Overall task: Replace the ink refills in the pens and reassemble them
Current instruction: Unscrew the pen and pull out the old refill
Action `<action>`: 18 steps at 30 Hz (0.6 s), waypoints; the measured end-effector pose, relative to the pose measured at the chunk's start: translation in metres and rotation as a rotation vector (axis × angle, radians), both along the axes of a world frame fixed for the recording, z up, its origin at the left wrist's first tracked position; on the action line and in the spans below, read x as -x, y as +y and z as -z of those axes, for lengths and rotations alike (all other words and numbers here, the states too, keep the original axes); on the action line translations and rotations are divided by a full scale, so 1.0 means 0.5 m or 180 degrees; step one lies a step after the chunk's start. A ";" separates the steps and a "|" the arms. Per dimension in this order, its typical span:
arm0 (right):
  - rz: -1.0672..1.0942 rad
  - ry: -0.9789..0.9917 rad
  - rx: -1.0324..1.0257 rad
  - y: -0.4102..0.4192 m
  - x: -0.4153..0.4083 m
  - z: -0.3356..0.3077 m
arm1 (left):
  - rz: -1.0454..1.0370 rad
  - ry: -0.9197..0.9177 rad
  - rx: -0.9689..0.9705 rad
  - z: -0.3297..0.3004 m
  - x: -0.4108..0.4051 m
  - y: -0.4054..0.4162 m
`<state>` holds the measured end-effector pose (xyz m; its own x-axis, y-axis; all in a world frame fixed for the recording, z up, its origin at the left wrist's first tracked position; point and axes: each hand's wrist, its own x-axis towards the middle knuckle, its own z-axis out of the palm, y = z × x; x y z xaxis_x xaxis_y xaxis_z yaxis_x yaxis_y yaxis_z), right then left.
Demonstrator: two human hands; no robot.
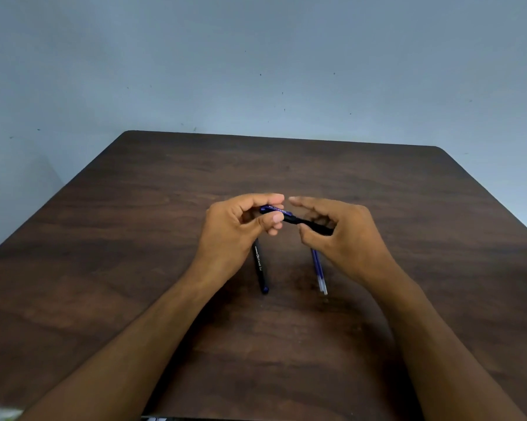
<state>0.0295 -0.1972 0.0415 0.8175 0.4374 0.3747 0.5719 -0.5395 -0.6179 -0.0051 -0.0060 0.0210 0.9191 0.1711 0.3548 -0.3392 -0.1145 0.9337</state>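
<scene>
While my left hand [238, 226] pinches the pen [289, 216] above the worktop [134, 238], my right hand [338, 229] curls loosely round its black end; I judge unscrewing underway. Next: twist apart. Refills [319, 273] and a second pen [260, 267] lie below.

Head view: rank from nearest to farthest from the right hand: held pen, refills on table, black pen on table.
1. Blue-and-black pen: in the right hand, also held by the left hand.
2. Blue ink refills: on the brown wooden table, just below that hand.
3. Black pen with white lettering: on the table, under the left hand.
</scene>
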 end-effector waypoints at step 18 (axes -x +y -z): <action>-0.0349 -0.0668 0.0372 -0.004 -0.011 -0.001 | 0.0050 -0.0050 -0.0254 -0.005 0.008 -0.008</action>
<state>0.0351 -0.1991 0.0418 0.6725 0.5695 0.4727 0.7400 -0.5280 -0.4167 -0.0093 -0.0101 0.0233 0.9157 0.1271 0.3812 -0.3561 -0.1829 0.9164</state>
